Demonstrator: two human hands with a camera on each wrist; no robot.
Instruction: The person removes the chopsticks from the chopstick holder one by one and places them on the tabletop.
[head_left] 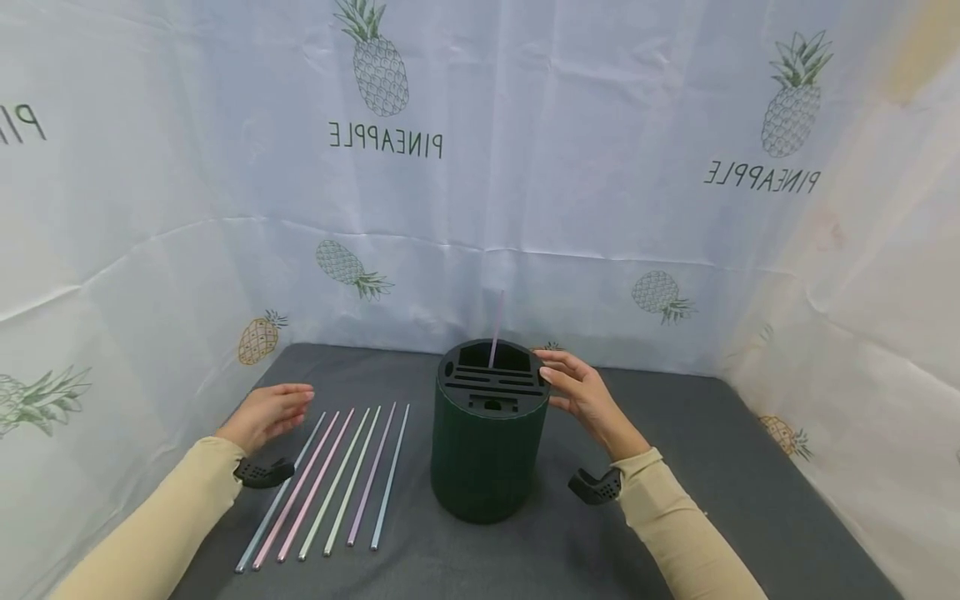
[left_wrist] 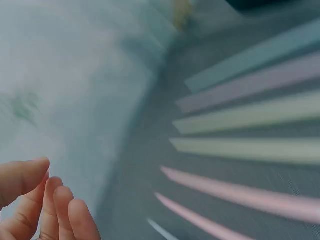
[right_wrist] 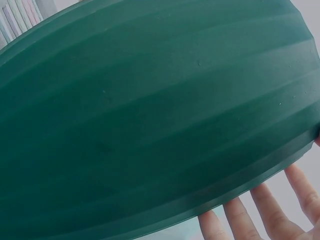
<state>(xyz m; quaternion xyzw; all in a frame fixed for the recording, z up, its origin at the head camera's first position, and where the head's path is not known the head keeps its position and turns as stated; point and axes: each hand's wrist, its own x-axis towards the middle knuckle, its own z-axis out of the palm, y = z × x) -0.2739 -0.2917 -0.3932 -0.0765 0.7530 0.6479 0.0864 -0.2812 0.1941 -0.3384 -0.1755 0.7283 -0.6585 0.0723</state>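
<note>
A dark green, ribbed cylindrical knife block stands upright in the middle, its black slotted top facing up. One thin purple stick leans up out of the large back opening. My right hand is at the block's right upper edge; in the right wrist view its straight fingers touch the side. Left of the block, several pastel sticks with a metallic sheen, blue, pink, green and purple, lie side by side. Beyond the leftmost stick my left hand hovers, fingers loosely together and holding nothing.
A dark grey tabletop carries everything. White curtains with pineapple prints enclose the back and both sides, close behind the block. Each wrist wears a black device, the left one overlapping the leftmost stick in the head view.
</note>
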